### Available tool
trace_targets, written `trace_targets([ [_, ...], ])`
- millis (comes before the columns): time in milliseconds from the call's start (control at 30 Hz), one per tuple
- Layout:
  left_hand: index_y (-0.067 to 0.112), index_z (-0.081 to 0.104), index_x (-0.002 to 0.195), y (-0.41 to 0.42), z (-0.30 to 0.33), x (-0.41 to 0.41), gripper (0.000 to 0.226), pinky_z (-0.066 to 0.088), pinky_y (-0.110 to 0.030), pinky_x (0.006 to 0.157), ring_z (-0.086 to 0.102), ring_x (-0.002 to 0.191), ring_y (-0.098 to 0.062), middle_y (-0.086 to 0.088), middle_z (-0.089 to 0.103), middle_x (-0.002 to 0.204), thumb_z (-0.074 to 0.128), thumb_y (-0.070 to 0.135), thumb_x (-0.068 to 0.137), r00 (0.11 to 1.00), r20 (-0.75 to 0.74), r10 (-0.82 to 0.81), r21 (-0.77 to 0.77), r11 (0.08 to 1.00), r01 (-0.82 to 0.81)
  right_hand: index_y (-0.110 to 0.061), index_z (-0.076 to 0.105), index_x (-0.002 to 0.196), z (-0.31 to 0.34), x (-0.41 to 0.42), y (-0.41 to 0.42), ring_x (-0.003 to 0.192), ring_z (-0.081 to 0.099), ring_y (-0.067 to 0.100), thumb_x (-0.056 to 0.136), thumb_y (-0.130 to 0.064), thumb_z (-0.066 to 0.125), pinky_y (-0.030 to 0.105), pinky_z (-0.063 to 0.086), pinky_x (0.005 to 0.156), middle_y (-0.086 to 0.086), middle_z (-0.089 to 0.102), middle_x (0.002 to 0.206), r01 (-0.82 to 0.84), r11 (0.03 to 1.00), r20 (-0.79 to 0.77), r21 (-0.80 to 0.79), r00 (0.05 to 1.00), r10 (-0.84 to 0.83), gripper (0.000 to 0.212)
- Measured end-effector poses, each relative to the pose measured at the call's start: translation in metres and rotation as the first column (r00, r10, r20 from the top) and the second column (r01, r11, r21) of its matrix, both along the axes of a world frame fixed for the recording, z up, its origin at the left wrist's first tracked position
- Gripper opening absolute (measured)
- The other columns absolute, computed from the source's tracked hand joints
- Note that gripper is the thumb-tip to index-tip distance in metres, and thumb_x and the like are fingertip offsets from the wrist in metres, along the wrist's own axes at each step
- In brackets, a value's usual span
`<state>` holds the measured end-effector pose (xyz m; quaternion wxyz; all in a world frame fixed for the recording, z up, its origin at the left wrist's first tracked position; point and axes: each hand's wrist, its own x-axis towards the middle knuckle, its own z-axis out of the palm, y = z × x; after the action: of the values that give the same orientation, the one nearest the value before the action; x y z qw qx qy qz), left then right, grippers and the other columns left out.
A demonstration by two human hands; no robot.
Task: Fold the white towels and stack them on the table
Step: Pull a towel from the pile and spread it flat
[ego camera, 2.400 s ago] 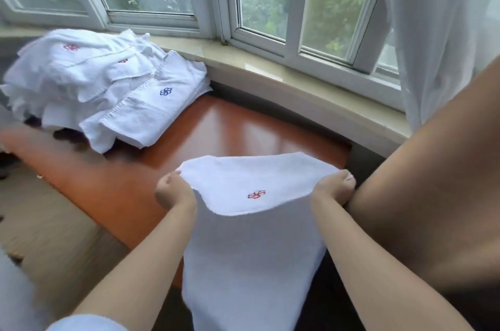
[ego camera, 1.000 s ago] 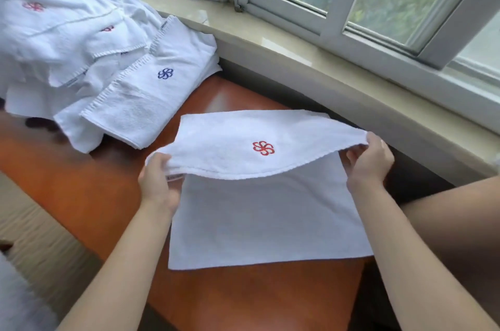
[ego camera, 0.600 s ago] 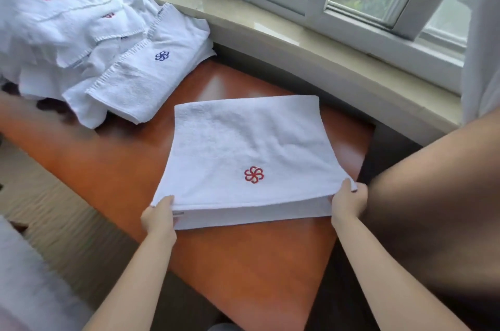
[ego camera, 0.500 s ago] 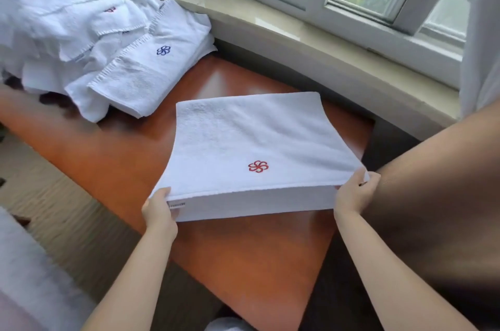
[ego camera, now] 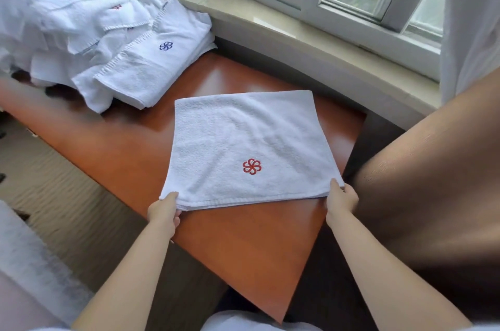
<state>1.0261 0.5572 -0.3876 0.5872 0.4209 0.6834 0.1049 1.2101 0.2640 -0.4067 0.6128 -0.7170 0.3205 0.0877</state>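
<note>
My left hand (ego camera: 163,209) pinches the near left corner of the towel (ego camera: 249,141), and my right hand (ego camera: 341,199) pinches its near right corner. The towel lies folded flat on the tabletop (ego camera: 243,244), its layered edges toward me and a red flower mark (ego camera: 252,166) near that edge (stitched, as far as I can tell). At the far left, a heap (ego camera: 89,25) of other white towels sits on the tabletop, one with a blue mark (ego camera: 165,46) on top at its right side. The windowsill (ego camera: 311,33) runs along the far side.
</note>
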Motion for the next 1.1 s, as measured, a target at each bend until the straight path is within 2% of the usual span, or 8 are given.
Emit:
trace_targets([
  [100,0.016,0.057,0.094,0.006,0.002,-0.002,0.013,0.033,-0.018,0.04,0.043,0.058,-0.012,-0.001,0.048,0.073,0.057,0.029,0.091,0.968,0.185,0.171,-0.173,0.975,-0.14,-0.012,0.059,0.078,0.005,0.008,0.0,0.071,0.05,0.014,0.094,-0.021,0.059,0.025,0.041,0.062,-0.003,0.055,0.075,-0.029,0.998,0.012,0.048,1.0,0.029,0.019],
  [233,0.009,0.057,0.105,0.008,-0.002,-0.007,0.014,0.034,-0.023,0.05,0.044,0.059,-0.012,-0.004,0.053,0.076,0.056,0.017,0.093,0.945,0.247,0.214,-0.062,0.977,-0.205,-0.015,0.05,0.063,0.012,0.018,-0.001,0.065,0.047,0.016,0.093,-0.017,0.058,0.022,0.039,0.057,-0.004,0.049,0.064,0.046,0.999,0.086,-0.009,0.995,-0.046,0.031],
  [400,0.005,0.059,0.099,-0.007,-0.003,-0.016,0.013,0.043,-0.02,0.055,0.051,0.063,-0.01,-0.004,0.056,0.078,0.066,0.007,0.088,0.929,0.27,0.255,-0.052,0.967,-0.25,0.0,0.062,0.107,0.01,0.001,-0.006,0.082,0.055,0.021,0.098,-0.011,0.049,0.027,0.042,0.078,0.004,0.057,0.088,0.203,0.979,0.015,-0.001,0.979,-0.203,0.019],
  [533,0.003,0.064,0.085,-0.01,0.003,-0.025,0.008,0.051,-0.014,0.053,0.058,0.066,-0.01,-0.003,0.061,0.079,0.071,0.002,0.082,0.899,0.341,0.274,0.02,0.954,-0.298,0.002,0.06,0.111,0.019,-0.004,-0.009,0.089,0.055,0.022,0.099,-0.009,0.044,0.028,0.042,0.079,0.008,0.057,0.096,0.195,0.978,0.119,-0.071,0.975,-0.186,0.023],
  [733,0.001,0.065,0.097,-0.029,-0.019,-0.058,0.012,0.055,-0.02,0.052,0.063,0.057,-0.008,-0.005,0.062,0.08,0.068,0.004,0.086,0.958,0.181,0.221,0.167,0.953,-0.251,-0.007,0.061,0.104,0.002,-0.032,-0.033,0.079,0.056,0.019,0.083,0.009,0.042,0.026,0.044,0.062,0.007,0.06,0.093,0.12,0.992,0.013,-0.021,0.993,-0.12,0.032],
  [867,0.001,0.067,0.106,-0.031,-0.025,-0.063,0.023,0.053,-0.036,0.082,0.067,0.079,-0.021,-0.01,0.067,0.095,0.066,0.017,0.088,0.999,0.0,-0.034,0.371,0.928,0.031,-0.013,0.059,0.1,-0.001,-0.035,-0.033,0.069,0.051,0.011,0.089,-0.005,0.048,0.022,0.04,0.056,-0.003,0.057,0.081,0.029,1.0,0.044,0.007,0.999,-0.029,0.018],
  [1033,0.003,0.071,0.098,-0.024,-0.024,-0.059,0.015,0.042,-0.009,0.042,0.058,0.047,-0.004,-0.008,0.067,0.086,0.068,0.012,0.086,0.999,-0.033,-0.028,0.445,0.894,0.039,-0.015,0.061,0.094,-0.001,-0.029,-0.022,0.065,0.052,0.008,0.092,-0.005,0.039,0.02,0.038,0.052,-0.004,0.059,0.08,0.032,0.993,0.077,-0.113,0.997,-0.023,0.024],
  [1100,0.004,0.07,0.103,-0.021,-0.027,-0.061,0.02,0.053,-0.019,0.059,0.064,0.067,-0.015,-0.011,0.069,0.101,0.068,0.008,0.084,0.996,-0.094,-0.004,0.408,0.912,0.043,-0.014,0.061,0.102,-0.005,-0.032,-0.025,0.074,0.058,0.016,0.086,-0.001,0.039,0.024,0.047,0.059,0.002,0.062,0.092,-0.025,0.975,-0.004,-0.221,1.0,0.025,0.03],
])
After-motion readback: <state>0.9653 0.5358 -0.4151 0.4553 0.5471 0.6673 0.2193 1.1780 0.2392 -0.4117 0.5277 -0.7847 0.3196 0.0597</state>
